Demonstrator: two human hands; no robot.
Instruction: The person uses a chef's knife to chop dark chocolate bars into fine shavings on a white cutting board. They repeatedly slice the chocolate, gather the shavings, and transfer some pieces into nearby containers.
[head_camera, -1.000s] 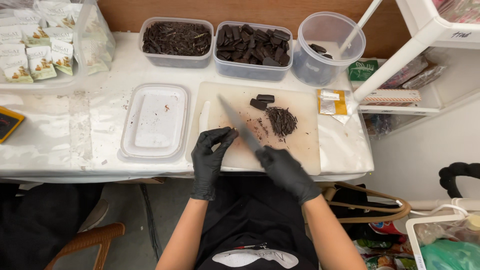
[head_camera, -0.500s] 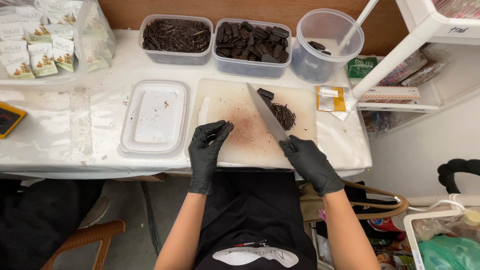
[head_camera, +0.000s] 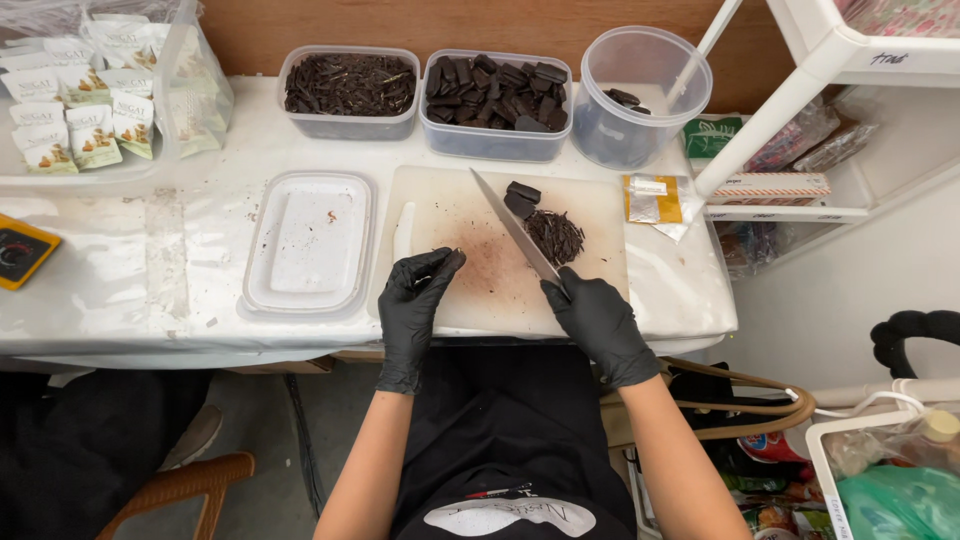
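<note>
White plastic sheeting covers the table (head_camera: 130, 290), against a brown wall. At its near edge lies a pale cutting board (head_camera: 480, 290), stained reddish-brown. My right hand (head_camera: 598, 322), in a black glove, is closed around the handle of a knife (head_camera: 515, 228); the blade runs diagonally up and left across the board, its tip toward the far edge. Just right of the blade sit two dark slabs (head_camera: 520, 197) and, below them, a small heap of dark slivers (head_camera: 556, 235). My left hand (head_camera: 415, 300), also gloved in black, rests on the board's left part with fingers curled, pinching a small dark piece (head_camera: 452, 260) at the fingertips.

Left of the board lies an upturned clear lid (head_camera: 308, 243). Along the far edge stand three clear containers: a rectangular tub of slivers (head_camera: 349, 90), a rectangular tub of slabs (head_camera: 497, 103) and a round tub (head_camera: 643, 95) holding a few dark bits. Small printed packets (head_camera: 70, 120) lie far left; a foil sachet (head_camera: 652, 198) lies right of the board, beside a white shelf frame (head_camera: 780, 100).
</note>
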